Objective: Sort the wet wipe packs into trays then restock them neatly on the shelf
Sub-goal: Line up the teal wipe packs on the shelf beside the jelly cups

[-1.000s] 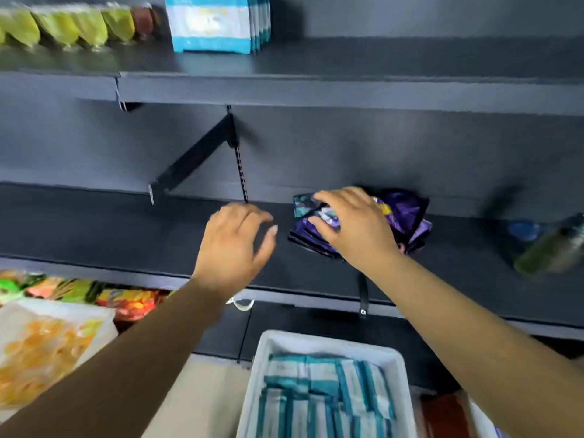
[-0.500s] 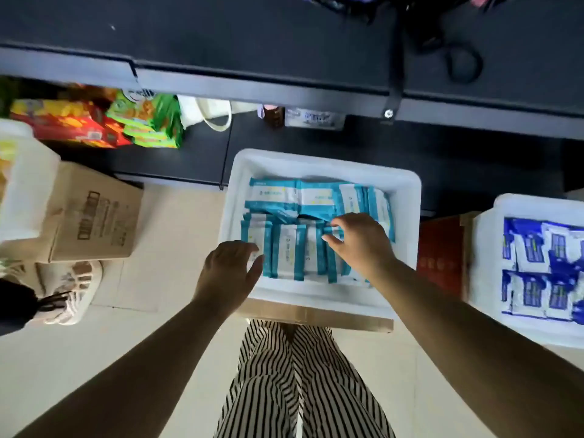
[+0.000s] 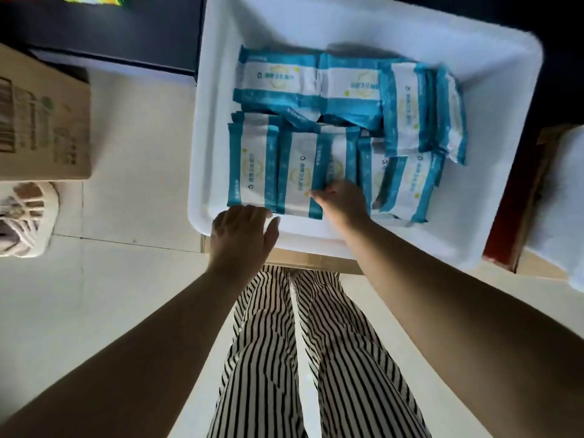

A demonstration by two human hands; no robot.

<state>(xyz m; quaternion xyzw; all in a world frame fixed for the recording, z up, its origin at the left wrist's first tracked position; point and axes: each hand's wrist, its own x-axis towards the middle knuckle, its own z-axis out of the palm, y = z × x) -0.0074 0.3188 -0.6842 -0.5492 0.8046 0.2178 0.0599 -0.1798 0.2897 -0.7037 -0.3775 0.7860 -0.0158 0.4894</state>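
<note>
A white tray (image 3: 316,240) sits in front of me and holds several teal-and-white wet wipe packs (image 3: 407,112). The packs in the near row stand side by side. My left hand (image 3: 243,233) reaches over the tray's near rim, its spread fingertips touching the lower end of the leftmost pack (image 3: 252,159). My right hand (image 3: 343,202) is inside the tray, and its fingers pinch the near end of a middle pack (image 3: 300,175). The packs at the back lie overlapping and less orderly.
A cardboard box (image 3: 41,121) stands on the floor at the left, with a sandalled foot (image 3: 22,216) beside it. The dark shelf base (image 3: 110,33) runs behind. At the right, a second white tray (image 3: 565,200) sits on a red-brown box (image 3: 512,216). My striped trousers (image 3: 300,343) are below.
My view has dropped from the shelf with the purple packs to the tray below. Both hands came down into the tray, and the right one has taken hold of a teal pack.
</note>
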